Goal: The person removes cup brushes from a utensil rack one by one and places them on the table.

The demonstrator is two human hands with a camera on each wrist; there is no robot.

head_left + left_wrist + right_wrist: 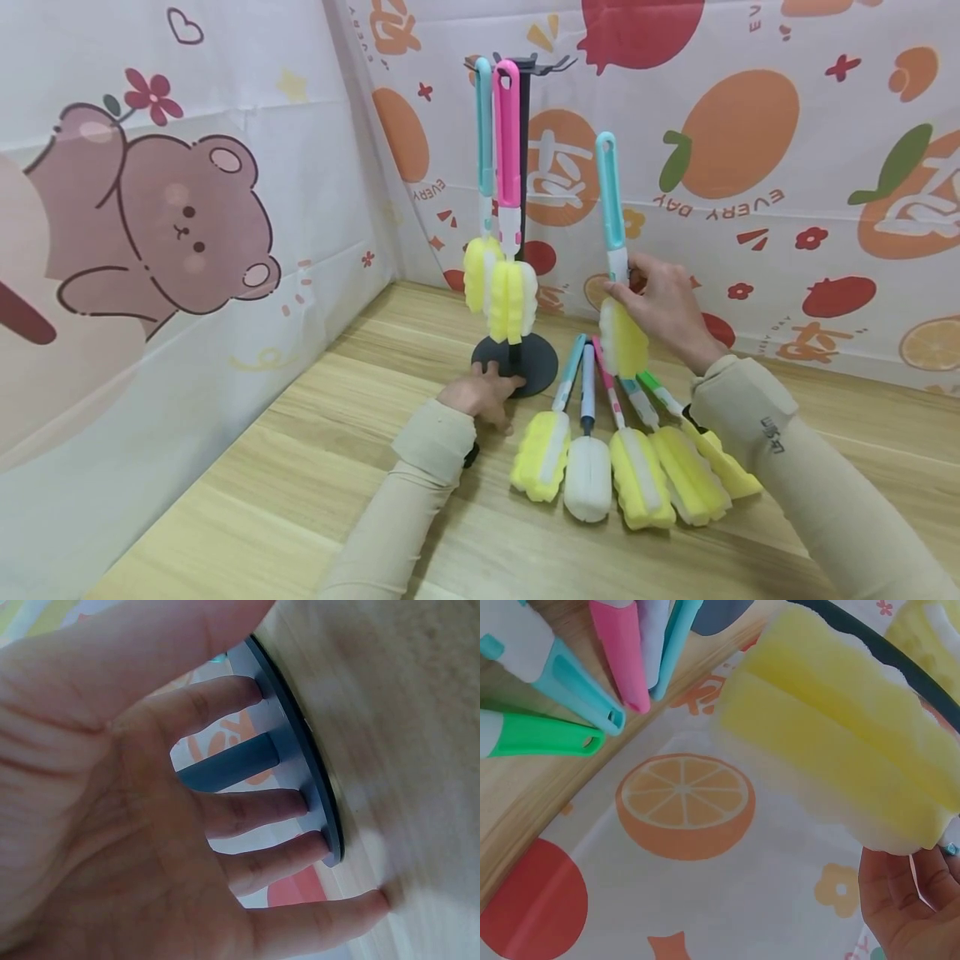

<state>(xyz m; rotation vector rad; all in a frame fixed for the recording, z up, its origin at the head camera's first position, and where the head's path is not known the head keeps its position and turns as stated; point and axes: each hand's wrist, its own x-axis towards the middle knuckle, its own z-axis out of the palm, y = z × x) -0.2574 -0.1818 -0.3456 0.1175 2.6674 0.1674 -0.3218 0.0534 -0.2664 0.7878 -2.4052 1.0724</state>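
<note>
My right hand pinches a sponge bottle brush by the lower part of its turquoise handle, holding it upright with the yellow and white sponge hanging down. This brush is raised above the table, right of a black stand. With straight, spread fingers, my left hand presses on the stand's round base; in the left wrist view several fingertips touch the base and the little finger touches the wood. From the stand's hooks hang a turquoise-handled brush and a pink-handled brush, sponges down.
Several more sponge brushes lie fanned out on the wooden table, among them a white-headed brush and a green-handled brush. A printed cloth hangs behind, and a bear-print cloth stands along the left side.
</note>
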